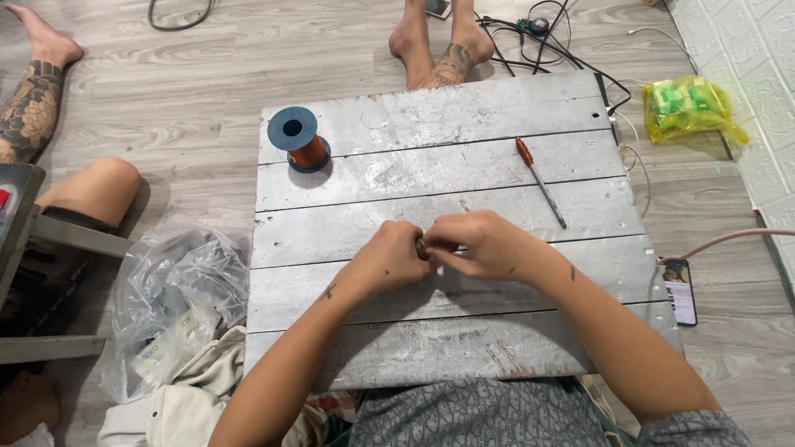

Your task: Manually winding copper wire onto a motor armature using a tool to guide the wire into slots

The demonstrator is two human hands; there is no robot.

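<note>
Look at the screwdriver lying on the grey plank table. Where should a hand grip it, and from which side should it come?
Grip the screwdriver by its orange handle, the thicker end pointing away from the person, probably coming from above. It lies flat and slanted on the plank table, its thin metal shaft running back towards the right hand. The handle lies clear of the blue spool of copper wire, so nothing crowds it.

An informal home workshop set up on the floor: a low grey plank table (447,174) stands on wood-look laminate flooring (190,91). A spool of copper wire (300,141) sits at 11 o'clock, a screwdriver (540,182) at 1 o'clock, tangled cables (538,37) beyond at 12.
</note>
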